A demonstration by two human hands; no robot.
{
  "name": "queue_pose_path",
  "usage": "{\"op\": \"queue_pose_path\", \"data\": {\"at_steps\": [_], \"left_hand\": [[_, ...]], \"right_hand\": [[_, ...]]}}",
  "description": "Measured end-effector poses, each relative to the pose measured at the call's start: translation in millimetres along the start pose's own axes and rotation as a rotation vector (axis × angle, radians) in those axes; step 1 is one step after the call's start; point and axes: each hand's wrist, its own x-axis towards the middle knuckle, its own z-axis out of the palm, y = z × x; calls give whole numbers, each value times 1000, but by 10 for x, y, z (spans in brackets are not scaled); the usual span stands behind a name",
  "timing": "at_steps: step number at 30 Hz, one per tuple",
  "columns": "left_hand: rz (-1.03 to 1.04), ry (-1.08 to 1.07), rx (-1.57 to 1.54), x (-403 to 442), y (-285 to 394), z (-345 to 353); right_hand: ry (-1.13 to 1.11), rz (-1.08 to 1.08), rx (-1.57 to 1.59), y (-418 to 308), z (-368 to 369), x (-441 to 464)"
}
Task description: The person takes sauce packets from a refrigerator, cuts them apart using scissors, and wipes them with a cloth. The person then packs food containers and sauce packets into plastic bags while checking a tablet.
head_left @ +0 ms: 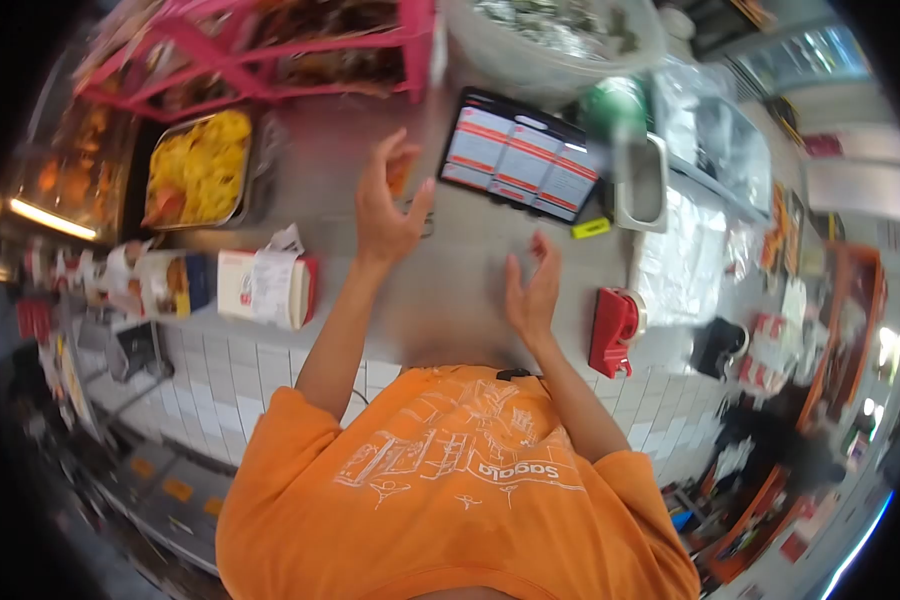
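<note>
My left hand [388,205] is raised over the grey counter, fingers curved and the thumb apart from them. A small orange patch shows among its fingers; I cannot make out what it is. To its right lies a tablet [520,155] with several white and red-orange panels on its screen. My right hand [535,292] hovers below the tablet, thumb and fingers apart, holding nothing. A red tape dispenser [615,332] stands to the right of that hand. By the tablet's lower right corner is a small yellow object [590,229].
A metal tray of yellow food [200,170] stands at left, below a pink rack [260,45]. A white box with a paper slip [263,288] sits near the counter's front edge. At the back is a large clear tub [560,40]; plastic bags [680,250] lie at right.
</note>
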Motion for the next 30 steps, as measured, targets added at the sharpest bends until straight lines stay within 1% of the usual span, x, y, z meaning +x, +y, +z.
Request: {"op": "queue_pose_path", "data": {"at_steps": [1,2,4,5,7,9,10,11,12,13,14,15,16,17,18,19,20,21,22,23,24,25,26,27,28,29,30], "left_hand": [[30,72,-9,-192,81,-249],[6,119,47,-447,102,-488],[-183,342,159,-983,23,-908],[-188,376,210,-1202,-120,-1140],[-427,648,492,-1554,-387,-1640],[-311,513,868,-1540,-481,-2014],[-235,481,949,-1513,-580,-2219],[-148,447,1024,-1439,-703,-2384],[-136,453,1033,-1329,-816,-2478],[-337,356,694,-1262,-900,-2558],[-539,247,343,-1332,-951,-2603],[-547,239,337,-1425,-940,-2554],[-437,212,540,-1472,-903,-2420],[-313,184,734,-1492,-878,-2272],[-299,173,706,-1527,-796,-2115],[-439,159,735,-1607,-645,-1947],[-579,140,761,-1609,-527,-1817],[-577,117,724,-1569,-460,-1727],[-464,134,835,-1510,-397,-1660],[-354,145,943,-1463,-322,-1593],[-238,59,920,-1334,-271,-1538],[-236,31,888,-1234,-216,-1443],[-174,-77,829,-1146,-146,-1318],[-106,-180,765,-1107,-81,-1155],[-89,-202,730,-1139,-47,-944],[69,-312,512,-1219,-30,-691],[227,-417,286,-1297,9,-420]], "right_hand": [[-191,47,96,-12,78,-155],[-255,16,124,-46,149,-259],[-821,281,331,-111,321,-412],[-871,254,353,-167,464,-477],[-925,-8,340,-302,712,-633],[-973,-45,380,-550,851,-679],[-981,-79,403,-688,955,-661],[-985,-97,416,-796,1104,-669],[-940,-106,431,-890,1272,-712],[-897,-100,443,-1014,1404,-777],[-901,-83,444,-1126,1534,-844],[-825,-34,511,-1280,1642,-825],[-737,5,573,-1354,1713,-789],[-717,5,560,-1337,1741,-780],[-587,-39,401,-1259,1776,-774],[-459,-71,231,-1163,1760,-780],[-434,-56,199,-1098,1661,-770],[-417,-106,257,-1046,1499,-784],[-401,-157,315,-1015,1359,-778],[-389,-131,279,-979,1223,-796],[-460,-17,265,-965,1107,-808],[-527,100,256,-941,1003,-839],[-507,124,234,-908,911,-878],[-431,194,292,-873,803,-911],[-344,260,351,-825,674,-928],[-303,277,330,-685,538,-955],[-113,332,328,-440,399,-1015]]}}
